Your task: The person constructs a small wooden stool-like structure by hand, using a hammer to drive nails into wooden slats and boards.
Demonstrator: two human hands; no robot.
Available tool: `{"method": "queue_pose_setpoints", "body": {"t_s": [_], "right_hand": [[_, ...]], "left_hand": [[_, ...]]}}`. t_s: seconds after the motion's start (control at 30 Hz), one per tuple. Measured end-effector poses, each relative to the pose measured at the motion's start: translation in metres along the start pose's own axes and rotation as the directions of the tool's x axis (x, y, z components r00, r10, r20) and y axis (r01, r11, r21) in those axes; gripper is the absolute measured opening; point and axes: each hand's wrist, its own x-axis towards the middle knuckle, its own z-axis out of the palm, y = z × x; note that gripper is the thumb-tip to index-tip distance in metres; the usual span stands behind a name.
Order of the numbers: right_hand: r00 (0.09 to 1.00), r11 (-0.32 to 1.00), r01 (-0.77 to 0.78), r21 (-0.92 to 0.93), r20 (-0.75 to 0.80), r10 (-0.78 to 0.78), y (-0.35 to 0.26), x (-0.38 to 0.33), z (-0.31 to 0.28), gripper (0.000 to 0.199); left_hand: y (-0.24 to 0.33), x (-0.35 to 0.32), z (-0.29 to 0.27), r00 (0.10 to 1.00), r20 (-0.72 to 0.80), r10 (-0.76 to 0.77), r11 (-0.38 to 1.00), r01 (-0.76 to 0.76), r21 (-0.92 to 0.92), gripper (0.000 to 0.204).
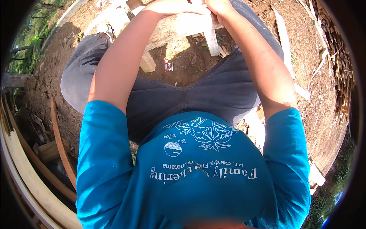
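At the top edge of the downward view, a seated person's left hand (pixel 173 5) and right hand (pixel 218 7) rest together on a rough pale wooden block (pixel 179 28) held out over the knees; whether the fingers are closed around it cannot be told, since the frame cuts them off. How far the work on the wood has come is unclear, though pale offcuts (pixel 146 63) and a narrow strip (pixel 211 42) lie on the bare earth (pixel 183 72) below. Thin slats (pixel 284 38) and stacked splints (pixel 337 57) lie to the right, curved wooden strips (pixel 57 141) to the left. Nothing blocks the hands
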Motion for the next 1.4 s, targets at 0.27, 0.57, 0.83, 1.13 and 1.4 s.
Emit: {"method": "queue_pose_setpoints", "body": {"t_s": [0.27, 0.57, 0.83, 1.13, 1.4], "right_hand": [[0.946, 0.888, 0.305, -0.344, 0.000, -0.325, 0.057, 0.067, 0.039, 0.036], [0.947, 0.916, -0.169, 0.363, 0.319, 0.048, 0.060, 0.077, 0.033, 0.029], [0.943, 0.924, -0.287, 0.251, 0.243, 0.227, 0.081, 0.113, 0.028, 0.029], [0.946, 0.918, -0.290, 0.272, 0.228, 0.232, 0.090, 0.106, 0.016, 0.031], [0.950, 0.921, -0.284, 0.268, 0.207, 0.233, 0.086, 0.110, 0.015, 0.033]], "left_hand": [[-0.021, -0.006, -0.005, 0.999, -0.024, -0.021, 0.991, 0.024, 0.130, 0.033], [-0.048, 0.021, 0.008, 0.998, -0.024, -0.050, 0.983, 0.054, 0.175, 0.030], [-0.062, 0.037, 0.028, 0.988, -0.096, -0.123, 0.956, 0.144, 0.257, 0.030], [-0.040, -0.008, 0.180, 0.379, -0.828, -0.412, 0.911, 0.193, -0.365, 0.043], [-0.023, -0.011, 0.193, 0.409, -0.497, -0.765, 0.609, 0.208, -0.766, 0.059]]}}
